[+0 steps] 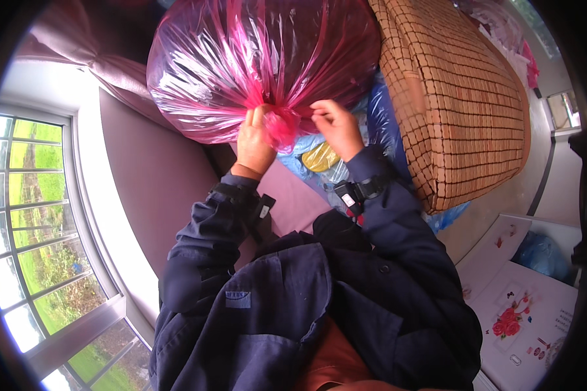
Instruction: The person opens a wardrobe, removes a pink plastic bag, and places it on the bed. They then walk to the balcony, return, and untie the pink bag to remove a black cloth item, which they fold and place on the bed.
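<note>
A large, full pink plastic bag bulges before me, its film gathered into a bunched neck. My left hand grips that gathered neck from the left side. To the right of the neck is my right hand, fingers curled and slightly apart, close to the bag's film; nothing shows between them. Dark contents show faintly through the bag, too dim to name. Under my right hand lie pale blue plastic and a yellow item in clear wrapping.
A folded bamboo-tile mat stands at my right, beside a blue plastic-wrapped bundle. A barred window and a mauve padded panel are at my left. A flower-printed white box sits low right, near a blue bag.
</note>
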### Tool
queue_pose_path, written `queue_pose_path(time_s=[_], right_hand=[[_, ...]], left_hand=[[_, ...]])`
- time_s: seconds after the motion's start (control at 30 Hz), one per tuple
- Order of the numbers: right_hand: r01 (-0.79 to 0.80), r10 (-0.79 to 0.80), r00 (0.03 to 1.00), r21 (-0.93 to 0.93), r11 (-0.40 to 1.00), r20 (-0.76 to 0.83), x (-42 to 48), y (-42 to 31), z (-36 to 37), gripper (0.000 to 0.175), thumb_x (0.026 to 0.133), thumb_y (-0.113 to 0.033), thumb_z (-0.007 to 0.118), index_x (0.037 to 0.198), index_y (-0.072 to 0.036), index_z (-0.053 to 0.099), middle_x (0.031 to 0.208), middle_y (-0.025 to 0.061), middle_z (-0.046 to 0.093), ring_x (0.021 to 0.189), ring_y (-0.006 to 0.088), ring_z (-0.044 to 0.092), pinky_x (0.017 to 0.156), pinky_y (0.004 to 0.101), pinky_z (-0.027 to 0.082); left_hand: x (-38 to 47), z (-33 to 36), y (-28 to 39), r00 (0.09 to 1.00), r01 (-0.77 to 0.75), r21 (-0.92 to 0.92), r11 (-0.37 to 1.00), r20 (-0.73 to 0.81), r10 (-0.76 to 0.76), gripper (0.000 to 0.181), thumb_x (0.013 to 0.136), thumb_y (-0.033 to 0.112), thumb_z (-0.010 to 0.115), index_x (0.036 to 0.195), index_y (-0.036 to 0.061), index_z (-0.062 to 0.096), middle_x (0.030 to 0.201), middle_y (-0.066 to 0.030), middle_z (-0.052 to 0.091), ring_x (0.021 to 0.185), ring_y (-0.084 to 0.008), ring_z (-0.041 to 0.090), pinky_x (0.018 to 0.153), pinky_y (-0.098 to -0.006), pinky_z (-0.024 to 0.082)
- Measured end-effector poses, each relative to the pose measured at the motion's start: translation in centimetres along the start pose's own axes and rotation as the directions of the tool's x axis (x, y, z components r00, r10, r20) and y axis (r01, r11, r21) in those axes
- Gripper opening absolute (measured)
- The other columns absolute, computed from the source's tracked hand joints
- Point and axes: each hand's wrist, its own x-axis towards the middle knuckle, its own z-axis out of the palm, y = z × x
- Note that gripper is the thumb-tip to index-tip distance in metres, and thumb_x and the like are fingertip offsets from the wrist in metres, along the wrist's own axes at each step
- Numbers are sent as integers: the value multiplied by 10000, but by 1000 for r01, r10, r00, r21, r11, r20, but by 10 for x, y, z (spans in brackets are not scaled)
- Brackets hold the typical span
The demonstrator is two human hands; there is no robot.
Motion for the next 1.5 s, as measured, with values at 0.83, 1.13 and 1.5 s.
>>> queue_pose_path(time_s=[0.83, 1.13, 1.5], right_hand=[[465, -453, 878, -502, 729, 155, 12, -2, 32, 447, 758, -73, 697, 1188, -70, 578, 1106, 120, 586, 882, 336, 636, 761, 422, 534], [303, -214, 953, -617, 726, 216, 9, -28, -14, 105, 776, -130, 660, 860, -99, 605, 882, 102, 573, 770, 354, 606, 657, 454, 477], [192, -193, 980, -454, 870, 44, 1, -54, -102, 150, 759, 22, 658, 893, -43, 671, 886, 108, 602, 810, 258, 625, 710, 317, 492]], left_hand=[[9, -32, -25, 989, -111, 111, 988, 109, 99, 439, 753, 40, 631, 1183, 126, 614, 1195, -47, 582, 906, -270, 648, 742, -361, 556], [16, -59, -29, 992, -70, 253, 965, 117, 42, 399, 626, 292, 813, 922, 113, 615, 930, -61, 544, 763, -276, 620, 636, -385, 518], [1, -157, -107, 754, 465, -412, 784, -279, -594, 295, 969, 278, 602, 1092, 21, 682, 914, -47, 694, 831, -112, 609, 730, -265, 484]])
